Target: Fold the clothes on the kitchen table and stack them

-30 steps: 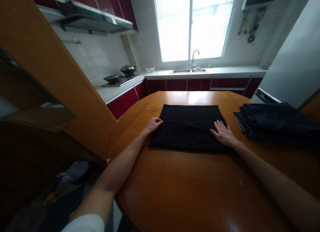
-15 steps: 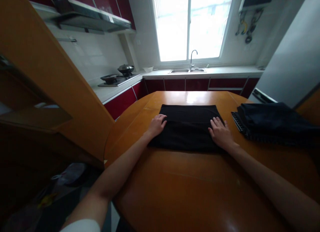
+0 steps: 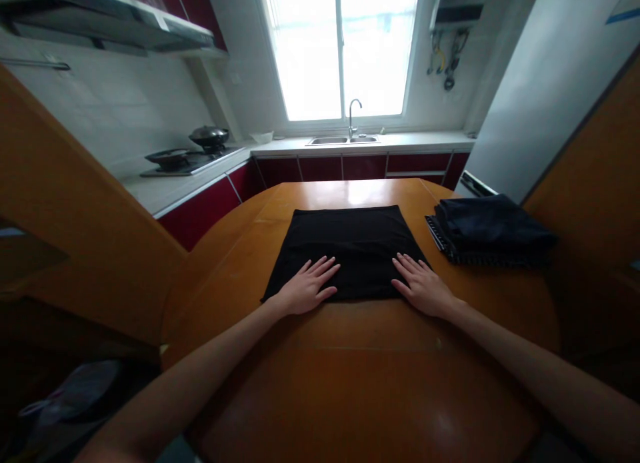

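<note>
A folded black cloth (image 3: 350, 233), perhaps a garment, lies flat on the wooden table (image 3: 350, 383). My left hand (image 3: 309, 288) rests palm down on its near left part, fingers spread toward the middle. On the near right part lies my right hand (image 3: 421, 284), also flat with the fingers apart. Both wrists hang over the near edge of the cloth. Neither hand grips anything. To the right, apart from my right hand, sits a stack of folded dark cloth (image 3: 493, 230) with a fringed or ridged edge.
Beyond the table runs a counter with a sink (image 3: 330, 140) and tap (image 3: 353, 116) under the window. Pans (image 3: 209, 136) stand on the stove at the left. A fridge (image 3: 520, 96) and a wooden panel (image 3: 595, 163) border the right side.
Both hands have slid back toward the cloth's near edge, and the left hand has moved in from the side edge with its fingers spread. The view has shifted to the right.
</note>
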Demonstrator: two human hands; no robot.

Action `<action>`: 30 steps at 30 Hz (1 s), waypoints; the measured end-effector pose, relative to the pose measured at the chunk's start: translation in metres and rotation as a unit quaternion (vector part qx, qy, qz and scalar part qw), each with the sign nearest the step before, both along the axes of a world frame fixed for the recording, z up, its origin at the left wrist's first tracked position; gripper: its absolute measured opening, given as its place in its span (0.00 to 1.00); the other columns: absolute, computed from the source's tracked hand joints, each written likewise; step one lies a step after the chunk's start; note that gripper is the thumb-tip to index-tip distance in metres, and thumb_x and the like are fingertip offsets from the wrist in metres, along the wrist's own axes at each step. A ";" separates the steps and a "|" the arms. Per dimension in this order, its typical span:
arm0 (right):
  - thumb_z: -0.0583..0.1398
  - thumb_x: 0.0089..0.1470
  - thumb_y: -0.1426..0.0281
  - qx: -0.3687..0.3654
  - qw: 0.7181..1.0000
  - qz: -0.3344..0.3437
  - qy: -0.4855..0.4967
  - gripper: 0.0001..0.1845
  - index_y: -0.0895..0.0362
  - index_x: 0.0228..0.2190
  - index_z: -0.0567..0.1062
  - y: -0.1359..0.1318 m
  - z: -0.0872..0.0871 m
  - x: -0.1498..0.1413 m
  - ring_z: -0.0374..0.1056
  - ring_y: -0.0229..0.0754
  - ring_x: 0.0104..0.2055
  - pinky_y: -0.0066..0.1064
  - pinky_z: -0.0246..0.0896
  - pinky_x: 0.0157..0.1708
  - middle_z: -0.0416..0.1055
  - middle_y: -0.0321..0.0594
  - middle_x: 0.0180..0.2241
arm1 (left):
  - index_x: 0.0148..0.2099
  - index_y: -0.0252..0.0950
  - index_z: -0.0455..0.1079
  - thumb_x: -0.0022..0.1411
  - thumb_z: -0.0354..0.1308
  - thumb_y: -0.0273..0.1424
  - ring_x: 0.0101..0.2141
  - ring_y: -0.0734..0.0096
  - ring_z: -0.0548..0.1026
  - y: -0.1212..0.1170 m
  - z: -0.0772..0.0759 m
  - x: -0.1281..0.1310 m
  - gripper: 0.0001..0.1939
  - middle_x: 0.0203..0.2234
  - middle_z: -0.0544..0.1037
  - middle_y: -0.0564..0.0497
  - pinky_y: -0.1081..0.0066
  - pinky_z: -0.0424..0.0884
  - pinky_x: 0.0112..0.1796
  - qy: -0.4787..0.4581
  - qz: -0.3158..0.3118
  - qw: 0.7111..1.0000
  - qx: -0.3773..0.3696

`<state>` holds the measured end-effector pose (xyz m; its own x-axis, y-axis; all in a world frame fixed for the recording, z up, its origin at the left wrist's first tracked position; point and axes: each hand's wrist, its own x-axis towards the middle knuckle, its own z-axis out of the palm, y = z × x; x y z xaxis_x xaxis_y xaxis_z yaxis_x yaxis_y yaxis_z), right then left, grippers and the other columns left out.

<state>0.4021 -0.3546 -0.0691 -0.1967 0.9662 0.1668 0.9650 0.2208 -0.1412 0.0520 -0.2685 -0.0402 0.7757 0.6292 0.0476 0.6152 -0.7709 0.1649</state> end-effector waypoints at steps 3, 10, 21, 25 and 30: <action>0.42 0.68 0.49 -0.013 1.000 -0.022 0.008 0.38 0.56 0.70 0.54 -0.013 -0.005 0.025 0.41 0.46 0.74 0.47 0.40 0.70 0.46 0.45 0.72 | 0.75 0.53 0.45 0.73 0.47 0.50 0.71 0.57 0.47 -0.008 0.002 -0.021 0.33 0.72 0.50 0.53 0.52 0.44 0.68 0.000 -0.006 1.000 0.015; 0.49 0.67 0.53 0.019 1.000 0.000 0.015 0.35 0.55 0.69 0.57 -0.039 -0.004 0.063 0.45 0.51 0.73 0.51 0.42 0.69 0.50 0.48 0.71 | 0.73 0.48 0.53 0.72 0.50 0.47 0.69 0.58 0.55 -0.014 0.001 -0.104 0.32 0.70 0.56 0.51 0.54 0.54 0.66 -0.029 0.039 0.999 0.013; 0.54 0.56 0.82 0.086 0.987 0.133 -0.009 0.15 0.56 0.37 0.77 -0.045 0.024 0.049 0.69 0.47 0.41 0.38 0.68 0.44 0.72 0.46 0.38 | 0.64 0.43 0.69 0.70 0.42 0.26 0.58 0.65 0.74 -0.024 0.006 -0.119 0.26 0.60 0.73 0.51 0.60 0.70 0.60 -0.073 0.005 0.995 0.064; 0.55 0.52 0.83 -0.006 0.984 0.170 0.056 0.15 0.55 0.36 0.74 -0.079 0.028 0.042 0.69 0.44 0.40 0.35 0.66 0.42 0.71 0.42 0.38 | 0.64 0.43 0.70 0.69 0.45 0.23 0.55 0.66 0.76 -0.050 0.010 -0.136 0.25 0.56 0.77 0.52 0.63 0.74 0.57 -0.079 -0.036 0.991 0.105; 0.58 0.50 0.82 -0.131 0.974 0.157 0.097 0.12 0.53 0.32 0.73 -0.133 0.050 0.031 0.70 0.42 0.39 0.33 0.63 0.39 0.72 0.38 0.36 | 0.68 0.49 0.63 0.68 0.55 0.27 0.56 0.65 0.76 -0.100 0.032 -0.169 0.29 0.59 0.74 0.55 0.65 0.73 0.57 0.002 -0.089 0.995 0.053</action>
